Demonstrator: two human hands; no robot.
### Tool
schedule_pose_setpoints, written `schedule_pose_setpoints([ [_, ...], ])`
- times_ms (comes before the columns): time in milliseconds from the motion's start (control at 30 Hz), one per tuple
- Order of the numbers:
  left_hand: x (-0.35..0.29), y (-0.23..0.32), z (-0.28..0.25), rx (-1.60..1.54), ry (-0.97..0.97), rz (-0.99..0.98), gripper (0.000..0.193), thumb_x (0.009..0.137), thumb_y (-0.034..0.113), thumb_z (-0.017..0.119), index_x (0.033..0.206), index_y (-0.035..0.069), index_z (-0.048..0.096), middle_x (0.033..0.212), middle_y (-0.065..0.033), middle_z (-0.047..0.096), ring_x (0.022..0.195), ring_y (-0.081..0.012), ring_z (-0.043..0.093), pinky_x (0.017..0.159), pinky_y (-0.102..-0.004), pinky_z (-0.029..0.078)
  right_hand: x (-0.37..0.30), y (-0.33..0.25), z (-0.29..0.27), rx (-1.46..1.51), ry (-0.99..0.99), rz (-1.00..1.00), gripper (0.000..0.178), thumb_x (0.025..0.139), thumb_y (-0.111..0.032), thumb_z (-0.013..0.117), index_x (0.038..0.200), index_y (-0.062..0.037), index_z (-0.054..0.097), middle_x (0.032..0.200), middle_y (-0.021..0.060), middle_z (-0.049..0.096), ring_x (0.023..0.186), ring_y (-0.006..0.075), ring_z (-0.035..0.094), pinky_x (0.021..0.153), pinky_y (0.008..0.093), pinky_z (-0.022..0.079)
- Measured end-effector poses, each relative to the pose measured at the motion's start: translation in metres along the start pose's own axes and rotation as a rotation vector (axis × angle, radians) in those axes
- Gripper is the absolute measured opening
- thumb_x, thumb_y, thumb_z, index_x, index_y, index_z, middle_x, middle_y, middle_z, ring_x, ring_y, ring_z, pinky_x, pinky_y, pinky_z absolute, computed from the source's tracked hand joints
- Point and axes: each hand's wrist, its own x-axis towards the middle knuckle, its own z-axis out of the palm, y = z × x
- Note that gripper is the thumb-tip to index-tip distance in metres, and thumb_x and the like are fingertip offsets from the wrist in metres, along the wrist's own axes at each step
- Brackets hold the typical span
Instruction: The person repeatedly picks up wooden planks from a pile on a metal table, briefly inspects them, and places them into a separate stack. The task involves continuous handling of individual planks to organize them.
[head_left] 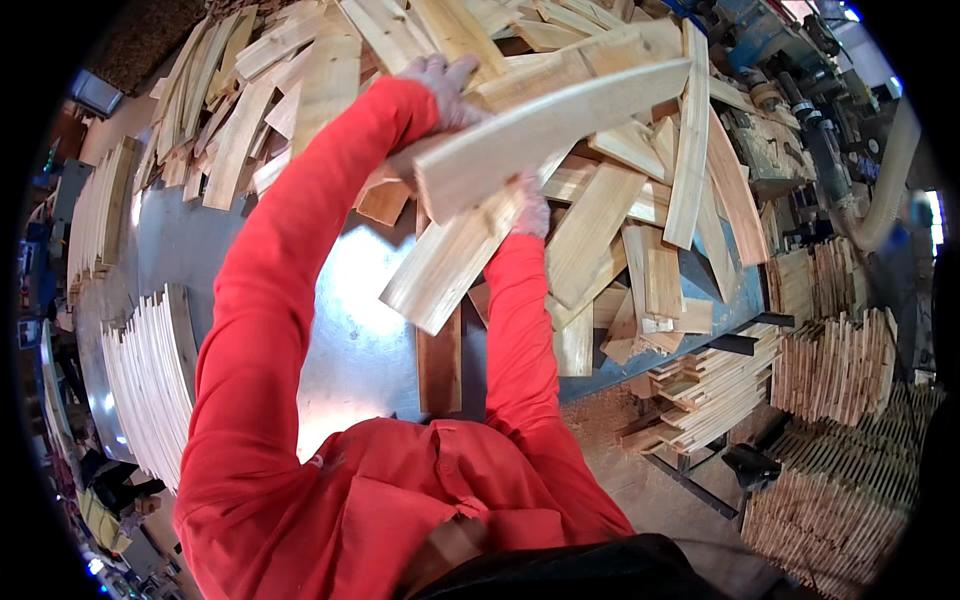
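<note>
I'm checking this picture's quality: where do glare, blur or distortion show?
Head view: glare whitens part of the tabletop; the left hand and right hand look slightly soft, perhaps from motion; fisheye distortion bends edges near the rim, and the corners are black.

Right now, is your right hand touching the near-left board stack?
Apart: the head view shows bare tabletop and the left sleeve between the right hand and the near-left board stack.
</note>
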Motion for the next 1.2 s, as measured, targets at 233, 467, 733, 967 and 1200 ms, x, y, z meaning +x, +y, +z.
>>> schedule_pose_setpoints([
  [233, -0.152, -0.002, 0.094, 0.051, 0.248, -0.114, 0.074, 0.083, 0.038, 0.061, 0.145, 0.019, 0.024, 0.144, -0.0208, 0.028, 0.132, -0.0397, 0.031, 0.101, -0.0549, 0.034, -0.09, 0.042, 0.038, 0.856, -0.001, 0.337, 0.052, 0.081, -0.026, 0.066, 0.125, -0.0026, 0.051, 0.117, 0.0161, 0.061, 0.104, 0.0268, 0.06, 0.088, 0.0377, 0.049],
  [467, -0.317, -0.034, 0.214, -0.137, 0.014, -0.534, 0.095, 0.076, 0.025, 0.069, 0.15, 0.012, 0.011, 0.151, -0.0248, 0.017, 0.137, -0.0454, 0.023, 0.11, -0.0506, 0.026, -0.205, 0.026, 0.083, 0.422, -0.424, 0.341, 0.051, 0.083, -0.018, 0.06, 0.129, -0.0014, 0.048, 0.12, 0.0183, 0.059, 0.11, 0.0279, 0.057, 0.092, 0.0383, 0.047],
  [733, -0.449, -0.111, 0.215, -1.343, 0.571, -0.79, 0.041, 0.089, 0.029, 0.062, 0.12, 0.003, 0.061, 0.109, -0.0141, 0.066, 0.101, -0.0183, 0.06, 0.091, -0.0286, 0.045, -0.283, -0.016, 0.115, -0.073, -0.069, -0.161, 0.051, 0.085, -0.005, 0.051, 0.134, 0.0042, 0.04, 0.122, 0.0218, 0.056, 0.114, 0.025, 0.056, 0.093, 0.0309, 0.046],
  [967, -0.418, -0.275, 0.184, -1.1, 0.333, -1.4, 0.109, 0.071, 0.066, 0.064, 0.145, -0.003, 0.024, 0.14, -0.0285, 0.041, 0.124, -0.0393, 0.047, 0.105, -0.0384, 0.035, -0.286, -0.124, 0.18, -0.745, -0.025, -0.193, 0.108, 0.069, -0.046, 0.077, 0.144, 0.0057, 0.019, 0.147, 0.0274, 0.027, 0.14, 0.0412, 0.019, 0.116, 0.0443, 0.013],
  [1200, -0.34, -0.332, 0.285, -1.901, 0.448, -0.93, 0.033, 0.084, 0.026, 0.068, 0.105, 0.003, 0.056, 0.072, -0.0123, 0.06, 0.054, -0.0249, 0.057, 0.048, -0.0424, 0.054, -0.274, -0.073, 0.175, -0.836, 0.334, 0.128, 0.108, 0.067, -0.021, 0.08, 0.15, -0.0062, 0.012, 0.148, 0.0288, 0.022, 0.136, 0.0359, 0.032, 0.11, 0.0383, 0.03],
])
